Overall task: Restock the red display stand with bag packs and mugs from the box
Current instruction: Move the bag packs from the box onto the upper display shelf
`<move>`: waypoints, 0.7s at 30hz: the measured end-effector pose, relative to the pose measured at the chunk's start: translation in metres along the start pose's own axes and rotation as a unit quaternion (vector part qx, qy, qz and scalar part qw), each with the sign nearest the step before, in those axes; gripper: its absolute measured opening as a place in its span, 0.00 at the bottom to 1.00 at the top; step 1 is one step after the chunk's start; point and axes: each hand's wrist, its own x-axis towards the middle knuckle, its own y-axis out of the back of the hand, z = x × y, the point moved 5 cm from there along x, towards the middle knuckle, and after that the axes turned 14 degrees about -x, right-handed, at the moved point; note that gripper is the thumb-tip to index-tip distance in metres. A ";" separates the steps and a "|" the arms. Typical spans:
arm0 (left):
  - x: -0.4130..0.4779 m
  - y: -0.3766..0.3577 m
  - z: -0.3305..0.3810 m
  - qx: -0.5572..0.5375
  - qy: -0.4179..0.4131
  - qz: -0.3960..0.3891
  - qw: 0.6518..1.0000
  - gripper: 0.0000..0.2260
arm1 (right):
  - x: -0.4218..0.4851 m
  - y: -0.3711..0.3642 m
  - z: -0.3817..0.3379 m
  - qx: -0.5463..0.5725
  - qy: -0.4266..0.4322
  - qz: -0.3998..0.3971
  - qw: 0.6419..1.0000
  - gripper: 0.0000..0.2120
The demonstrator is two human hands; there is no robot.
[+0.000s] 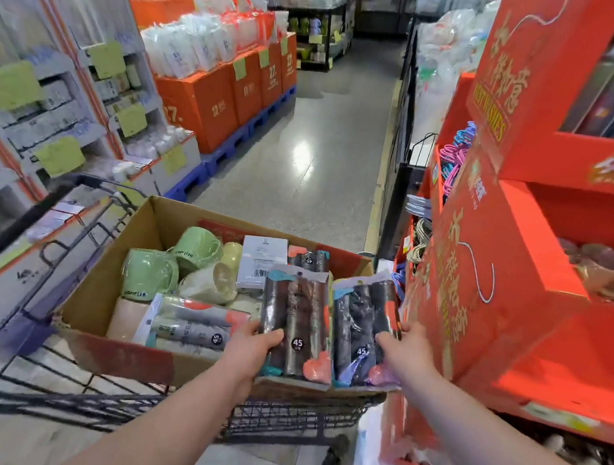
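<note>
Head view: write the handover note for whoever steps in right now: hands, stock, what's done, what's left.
The left hand grips one dark bag pack; the right hand grips a second bag pack, both upright at the near right corner of the box.
The box sits in the cart, with green mugs, pale mugs and a grey bag pack inside.
The red display stand is on the right.
Done: two packs in hand. Left: shelve them, then the mugs and other packs.
</note>
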 end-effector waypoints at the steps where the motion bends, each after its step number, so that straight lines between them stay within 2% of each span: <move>1: -0.006 0.002 0.002 0.001 -0.006 -0.008 1.000 0.09 | -0.009 0.003 -0.002 0.001 0.008 0.008 1.000 0.20; 5: -0.017 0.012 -0.001 -0.010 -0.025 -0.039 0.999 0.20 | -0.043 0.013 -0.005 -0.013 0.046 0.049 0.998 0.21; 7: -0.026 0.013 -0.001 -0.017 -0.031 -0.055 0.998 0.22 | -0.058 0.018 -0.003 -0.007 0.054 0.068 0.996 0.21; 18: -0.081 0.003 -0.005 -0.038 -0.048 -0.148 0.987 0.02 | -0.118 0.053 0.016 0.018 0.057 0.111 0.992 0.19; 21: -0.094 -0.006 -0.006 -0.057 -0.045 -0.158 0.985 0.03 | -0.128 0.067 0.023 0.027 0.057 0.126 0.990 0.15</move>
